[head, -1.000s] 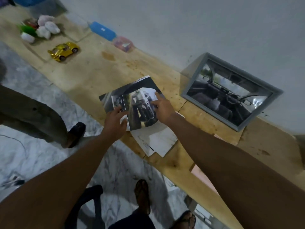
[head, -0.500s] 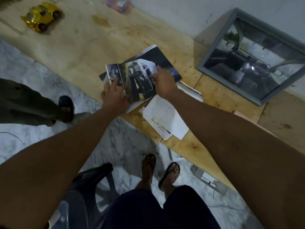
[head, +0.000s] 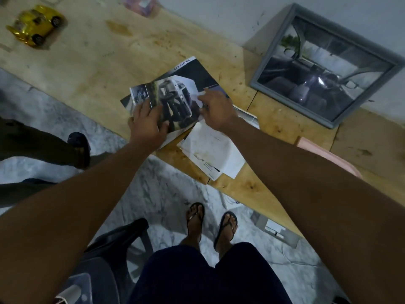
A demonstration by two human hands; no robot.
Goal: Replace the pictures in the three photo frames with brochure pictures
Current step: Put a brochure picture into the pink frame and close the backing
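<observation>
Both arms reach forward over the worktop (head: 92,69): the left hand (head: 149,122) lies palm down with its fingers spread wide and flat on the left part of the truck picture (head: 175,99), while the right hand (head: 218,110) sets bent fingers at the picture's right edge, and I cannot tell whether they pinch it or only press. The picture lies flat on an open brochure (head: 197,72) near the worktop's front edge, its long axis running from one hand to the other. The grey photo frame (head: 264,62) leans against the wall, well apart to the right.
</observation>
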